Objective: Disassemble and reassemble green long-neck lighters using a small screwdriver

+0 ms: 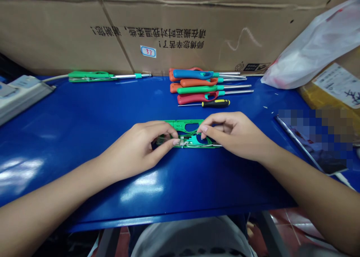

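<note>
Positions were taken from the screwdriver (216, 104). The opened green lighter (209, 146) lay on the blue table (84, 137), on the wearer's side of the screwdriver, its long axis running left to right and roughly parallel to the shaft, its left end reaching past the screwdriver's tip. A green half-shell (179, 125) lay alongside it, on the side towards the screwdriver. The lighter lay directly beneath the fingertips of both hands, neither being clearly nearer.

The left hand (143, 142), left of and nearer the wearer than the screwdriver, was at the clear tank (161, 141); its thumb and forefinger were curled with a narrow gap, the thumb tip over the inner parts. The right hand (239, 135), right of and nearer the wearer than the screwdriver, arched over the teal trigger (192, 140), wrist bent inward, thumb and forefinger almost meeting. Whether either hand had a firm hold could not be told
</note>
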Available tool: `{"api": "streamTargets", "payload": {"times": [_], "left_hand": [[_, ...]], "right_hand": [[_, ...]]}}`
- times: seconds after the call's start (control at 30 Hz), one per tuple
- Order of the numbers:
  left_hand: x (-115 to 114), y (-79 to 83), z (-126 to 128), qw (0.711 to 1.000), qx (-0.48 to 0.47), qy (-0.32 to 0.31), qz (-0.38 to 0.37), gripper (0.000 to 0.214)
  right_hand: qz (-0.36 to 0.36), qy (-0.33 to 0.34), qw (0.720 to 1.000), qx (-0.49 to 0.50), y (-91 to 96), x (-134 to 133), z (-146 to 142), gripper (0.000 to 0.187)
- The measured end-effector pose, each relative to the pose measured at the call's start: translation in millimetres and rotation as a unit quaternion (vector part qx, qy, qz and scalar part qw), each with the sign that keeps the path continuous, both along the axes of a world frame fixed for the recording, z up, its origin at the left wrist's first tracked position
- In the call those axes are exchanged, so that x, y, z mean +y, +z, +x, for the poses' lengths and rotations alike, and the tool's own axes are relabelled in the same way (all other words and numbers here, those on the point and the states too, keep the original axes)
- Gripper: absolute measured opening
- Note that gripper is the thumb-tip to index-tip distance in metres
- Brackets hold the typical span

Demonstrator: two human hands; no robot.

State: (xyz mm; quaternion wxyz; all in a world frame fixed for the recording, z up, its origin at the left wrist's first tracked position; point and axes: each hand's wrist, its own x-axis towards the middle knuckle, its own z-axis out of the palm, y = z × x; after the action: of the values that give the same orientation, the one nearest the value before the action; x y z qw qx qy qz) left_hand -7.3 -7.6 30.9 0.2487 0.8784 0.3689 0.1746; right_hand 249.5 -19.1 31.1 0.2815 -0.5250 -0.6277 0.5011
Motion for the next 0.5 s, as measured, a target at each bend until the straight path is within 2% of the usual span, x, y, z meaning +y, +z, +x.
{"api": "streamTargets", "payload": {"times": [0.13,0.23,0.4,0.5], "left_hand": [[1.2,-4.3,1.4,1.0,0.0,-0.004,0.016,0.016],[1.1,-7.0,1.4,1.0,0.001,-0.003,0.021,0.018],[0.0,-8.7,0.8,0.999,0.004,0.004,0.038,0.017],[0.4,-9.3,1.7,0.999,-0.003,-0.008,0.043,0.019]], "right_hand": [[0.027,-0.007,1.0,0.002,-2.0,0.5,0.1,0.019],[0.058,-0.001,0.998,-0.04,-5.6,-0.2,1.3,0.023],[0.192,0.031,0.973,-0.123,-8.4,-1.2,3.3,0.011],[0.225,0.054,0.963,-0.137,-6.1,-0.2,3.6,0.007]]}}
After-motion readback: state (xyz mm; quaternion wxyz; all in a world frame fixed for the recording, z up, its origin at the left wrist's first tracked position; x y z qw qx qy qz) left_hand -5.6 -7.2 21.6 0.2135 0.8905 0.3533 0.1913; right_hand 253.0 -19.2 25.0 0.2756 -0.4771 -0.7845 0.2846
